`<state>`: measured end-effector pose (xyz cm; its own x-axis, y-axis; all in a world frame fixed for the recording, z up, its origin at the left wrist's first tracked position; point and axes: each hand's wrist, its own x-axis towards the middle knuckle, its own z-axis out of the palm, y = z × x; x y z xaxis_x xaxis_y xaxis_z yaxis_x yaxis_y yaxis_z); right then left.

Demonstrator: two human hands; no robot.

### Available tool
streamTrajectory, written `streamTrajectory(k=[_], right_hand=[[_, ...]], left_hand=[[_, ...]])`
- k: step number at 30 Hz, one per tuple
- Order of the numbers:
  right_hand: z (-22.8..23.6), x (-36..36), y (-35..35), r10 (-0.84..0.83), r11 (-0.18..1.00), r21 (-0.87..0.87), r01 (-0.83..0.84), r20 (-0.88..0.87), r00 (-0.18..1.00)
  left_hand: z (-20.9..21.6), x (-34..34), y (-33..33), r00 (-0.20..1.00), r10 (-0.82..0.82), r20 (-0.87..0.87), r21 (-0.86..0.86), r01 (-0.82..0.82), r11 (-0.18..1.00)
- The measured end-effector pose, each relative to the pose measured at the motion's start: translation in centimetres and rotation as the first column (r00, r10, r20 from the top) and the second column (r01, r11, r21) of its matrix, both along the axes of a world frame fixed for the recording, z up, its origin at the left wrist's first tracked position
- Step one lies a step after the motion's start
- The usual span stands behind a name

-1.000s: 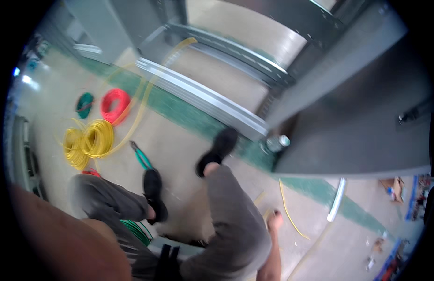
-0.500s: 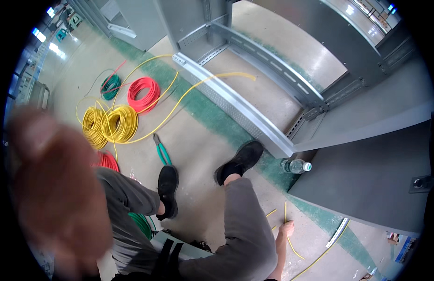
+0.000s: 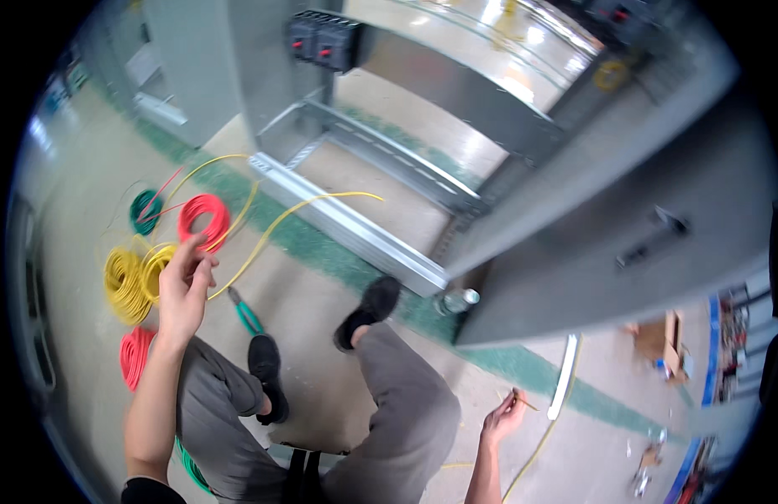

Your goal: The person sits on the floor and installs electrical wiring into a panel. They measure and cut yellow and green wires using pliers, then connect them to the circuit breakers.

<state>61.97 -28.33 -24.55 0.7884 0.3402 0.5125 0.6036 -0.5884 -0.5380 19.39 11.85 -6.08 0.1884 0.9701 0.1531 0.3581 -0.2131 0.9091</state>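
My left hand (image 3: 184, 294) is raised in front of the wire coils, its fingers loosely bent and apart, with nothing visible in them. Behind it lie a yellow wire coil (image 3: 127, 287), a second yellow coil (image 3: 150, 270) partly hidden by the hand, and a red wire coil (image 3: 202, 217). Low on the right, my right hand (image 3: 504, 417) pinches a short piece of yellow wire (image 3: 528, 404) that sticks out past the fingertips. Green-handled pliers (image 3: 248, 315) rest on the floor near my left shoe (image 3: 265, 363).
An open grey metal cabinet frame (image 3: 347, 227) stands ahead, a long yellow wire end over its sill. A grey door (image 3: 591, 252) swings out at right, a plastic bottle (image 3: 456, 301) by its foot. A white strip (image 3: 563, 378) and a cardboard box (image 3: 664, 343) lie further right.
The view has shifted, showing more of the cabinet and right side. My left hand has moved away from close before the camera toward the coils. My right hand has lifted with the short wire.
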Motion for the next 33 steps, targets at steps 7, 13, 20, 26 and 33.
streamTrajectory(k=[7, 13, 20, 26, 33], right_hand=[[15.8, -5.6, -0.2, 0.073, 0.856, 0.516, 0.004, -0.128, 0.989], [17.9, -10.8, 2.7, 0.252, 0.813, 0.549, -0.195, -0.028, 0.967], [14.5, -14.4, 6.5, 0.44, 0.833, 0.383, -0.398, -0.024, 0.898], [11.8, -16.4, 9.2, 0.485, 0.822, 0.298, -0.485, 0.079, 0.871], [10.7, -18.2, 11.6, 0.484, 0.809, 0.308, -0.5, 0.133, 0.865]], left_hand=[[0.5, 1.8, -2.6, 0.953, -0.24, -0.184, 0.018, 0.247, 0.969], [0.2, 0.9, -2.8, 0.884, -0.338, -0.323, 0.071, 0.379, 0.923], [0.7, -2.0, -3.2, 0.86, -0.332, -0.387, -0.019, 0.352, 0.936], [1.4, -3.2, -3.5, 0.864, -0.333, -0.377, -0.023, 0.351, 0.936], [0.3, -4.0, -2.1, 0.854, -0.348, -0.387, -0.052, 0.357, 0.933]])
